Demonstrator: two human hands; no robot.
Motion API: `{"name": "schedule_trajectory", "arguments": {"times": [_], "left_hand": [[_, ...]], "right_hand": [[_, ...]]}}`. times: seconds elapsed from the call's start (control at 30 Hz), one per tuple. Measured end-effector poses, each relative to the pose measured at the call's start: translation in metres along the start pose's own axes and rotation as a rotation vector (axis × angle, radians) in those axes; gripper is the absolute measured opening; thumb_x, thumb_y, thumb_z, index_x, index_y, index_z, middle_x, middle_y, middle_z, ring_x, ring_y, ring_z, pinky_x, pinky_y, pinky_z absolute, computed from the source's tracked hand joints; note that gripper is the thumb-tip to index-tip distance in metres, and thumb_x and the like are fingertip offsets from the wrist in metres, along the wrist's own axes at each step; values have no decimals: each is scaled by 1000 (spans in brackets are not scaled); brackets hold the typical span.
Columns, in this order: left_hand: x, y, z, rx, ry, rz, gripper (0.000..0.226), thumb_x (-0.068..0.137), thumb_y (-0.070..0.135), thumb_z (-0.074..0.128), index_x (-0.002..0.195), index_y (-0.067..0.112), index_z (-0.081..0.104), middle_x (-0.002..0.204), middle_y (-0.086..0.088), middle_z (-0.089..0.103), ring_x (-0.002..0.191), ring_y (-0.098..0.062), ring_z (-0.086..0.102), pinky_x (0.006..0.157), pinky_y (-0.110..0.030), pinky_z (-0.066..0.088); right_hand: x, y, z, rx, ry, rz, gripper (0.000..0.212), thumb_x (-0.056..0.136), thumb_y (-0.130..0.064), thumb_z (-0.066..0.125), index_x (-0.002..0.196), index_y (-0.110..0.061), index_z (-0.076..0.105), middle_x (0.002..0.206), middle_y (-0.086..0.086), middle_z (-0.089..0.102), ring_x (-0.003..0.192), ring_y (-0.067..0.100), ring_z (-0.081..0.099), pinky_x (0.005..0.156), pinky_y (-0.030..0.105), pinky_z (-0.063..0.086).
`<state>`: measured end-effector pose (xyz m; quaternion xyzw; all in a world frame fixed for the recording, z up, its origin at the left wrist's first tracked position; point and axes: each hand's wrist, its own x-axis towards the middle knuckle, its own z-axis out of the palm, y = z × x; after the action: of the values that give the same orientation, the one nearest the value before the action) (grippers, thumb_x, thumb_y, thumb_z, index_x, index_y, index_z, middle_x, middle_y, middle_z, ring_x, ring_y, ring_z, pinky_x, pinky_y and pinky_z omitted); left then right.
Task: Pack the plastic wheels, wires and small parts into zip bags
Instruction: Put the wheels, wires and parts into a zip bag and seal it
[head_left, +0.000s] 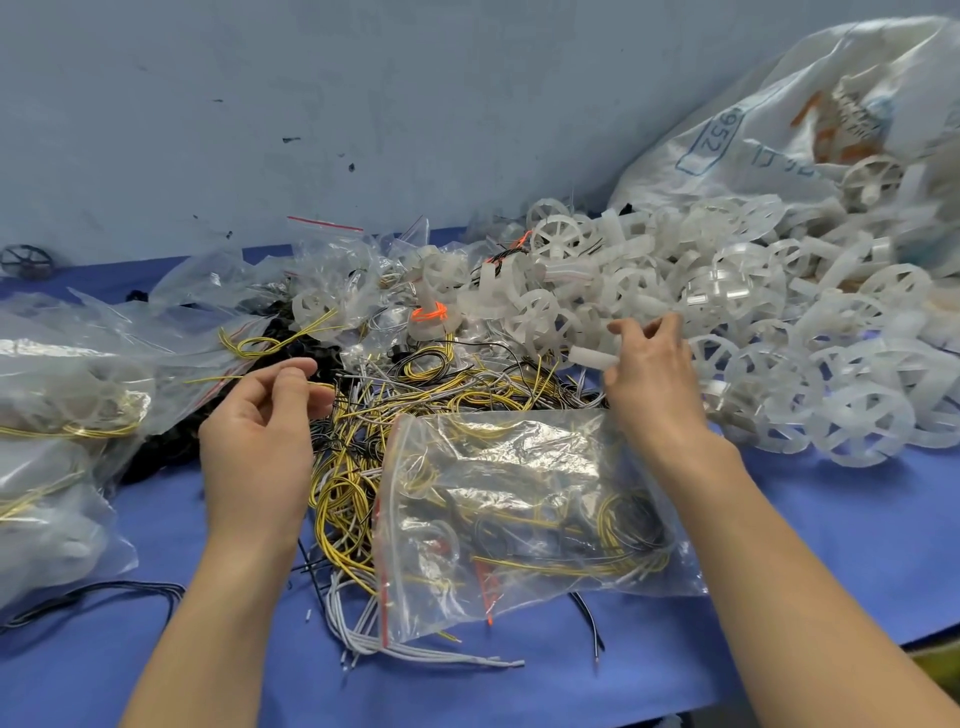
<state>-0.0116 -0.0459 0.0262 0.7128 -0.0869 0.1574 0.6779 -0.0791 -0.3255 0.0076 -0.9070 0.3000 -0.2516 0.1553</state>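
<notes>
Right hand (649, 374) pinches a white plastic part (589, 357); left hand (260, 415) loosely curled, fingers apart, over the wires (353, 467)

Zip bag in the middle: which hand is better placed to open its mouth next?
Probably left. The zip bag turns its red-striped mouth toward the left hand, which is near it. The right hand is at the wheel pile, pinching a white plastic part.

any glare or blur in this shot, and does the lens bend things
Head view: soft, even light with faint shadows; white glare on the zip bag hides some wires inside; the wheels and sack at far right look blurred; the wide lens curves the table edge at lower right.
</notes>
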Motion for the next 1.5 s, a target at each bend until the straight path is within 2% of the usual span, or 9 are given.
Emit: {"name": "schedule_trajectory", "arguments": {"times": [0.23, 0.4, 0.7, 0.8, 0.93, 1.03, 1.17, 1.3, 1.5], "left_hand": [[-2, 4, 4, -22, 0, 18, 19, 99, 24, 51, 90, 29, 67, 74, 9, 70, 74, -4, 65, 78, -23, 51], [-10, 16, 14, -69, -51, 101, 18, 100, 25, 51, 94, 28, 68, 73, 11, 70, 73, -5, 65, 72, -17, 53], [-34, 30, 26, 34, -342, 286, 20, 95, 48, 52, 114, 46, 57, 93, 5, 66, 82, -12, 67, 70, -20, 50], [-36, 28, 23, 52, -332, 276, 21, 94, 48, 54, 111, 38, 62, 84, 4, 68, 78, -13, 68, 70, -24, 51], [-25, 27, 6, -86, -303, 119, 16, 98, 36, 55, 100, 29, 69, 77, 2, 69, 71, -11, 65, 64, -21, 53], [-8, 25, -19, -268, -206, -210, 33, 99, 27, 51, 72, 24, 69, 63, 1, 57, 53, -11, 55, 50, -22, 48], [-1, 12, -52, -215, -288, -502, 18, 97, 24, 46, 90, 18, 62, 66, -1, 40, 42, -7, 40, 36, -17, 35], [-7, 10, -58, -126, -432, -616, 22, 99, 25, 44, 88, 15, 60, 64, 0, 37, 43, -8, 36, 38, -18, 31], [-12, 14, -56, -74, -539, -674, 25, 100, 28, 44, 82, 16, 56, 57, 1, 46, 43, -10, 41, 37, -18, 35]], "right_hand": [[4, -9, -18, 264, 26, 0, 44, 97, -6, 48, 139, -16, 49, 124, 12, 38, 76, 17, 54, 76, 32, 47], [5, -26, -51, 571, 24, -84, 38, 97, -16, 56, 134, -27, 58, 122, 7, 55, 96, 15, 62, 79, 31, 54], [-33, -78, -68, 890, -270, -442, 33, 92, -12, 67, 120, -31, 68, 114, 0, 63, 91, 5, 66, 75, 19, 54], [-44, -90, -62, 901, -267, -480, 32, 91, -10, 68, 118, -29, 68, 113, -1, 58, 95, 10, 66, 84, 29, 56], [-52, -98, -60, 956, -204, -529, 32, 95, -17, 65, 126, -25, 64, 111, -2, 61, 93, 5, 65, 85, 19, 53], [-52, -96, -56, 802, -215, -567, 30, 100, -13, 53, 125, -26, 65, 118, -5, 62, 104, 4, 61, 93, 18, 48], [-61, -102, -42, 421, -387, -782, 53, 94, 6, 44, 119, -34, 68, 136, -5, 53, 125, 13, 48, 107, 30, 37], [-73, -116, -28, 115, -461, -940, 66, 84, 9, 52, 124, -42, 62, 151, -5, 39, 140, 22, 28, 114, 43, 23], [-75, -115, -20, 47, -403, -958, 46, 88, -4, 57, 121, -35, 59, 151, -4, 37, 142, 18, 22, 112, 33, 12]]}}
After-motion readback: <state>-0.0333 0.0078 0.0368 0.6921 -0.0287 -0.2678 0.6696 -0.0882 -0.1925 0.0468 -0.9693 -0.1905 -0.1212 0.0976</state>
